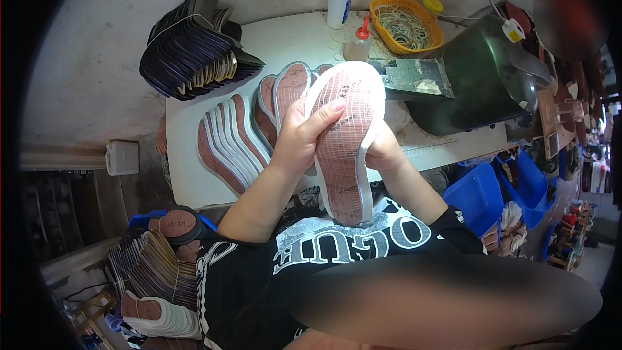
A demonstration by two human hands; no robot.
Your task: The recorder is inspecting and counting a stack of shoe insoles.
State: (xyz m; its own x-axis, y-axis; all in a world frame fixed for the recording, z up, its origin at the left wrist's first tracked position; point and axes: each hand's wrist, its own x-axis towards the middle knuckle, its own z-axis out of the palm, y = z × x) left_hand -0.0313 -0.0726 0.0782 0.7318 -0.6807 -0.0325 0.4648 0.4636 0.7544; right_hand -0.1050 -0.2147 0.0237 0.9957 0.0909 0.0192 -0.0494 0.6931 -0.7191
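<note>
You have two hands up, the left hand [299,139] and the right hand [383,151], sharing one shoe sole [346,136]. At the white tabletop's [285,39] far edge stand two glue bottles [339,2] and one orange basket [406,24]. One fanned row of soles [240,133] lies mid-table, too overlapped to count; one dark bundle [194,48] sits at the far left corner.

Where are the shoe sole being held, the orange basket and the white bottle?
shoe sole [343,136], head view, middle of its reddish face.
orange basket [435,31], head view, right rim.
white bottle [338,8], head view, its body.
</note>
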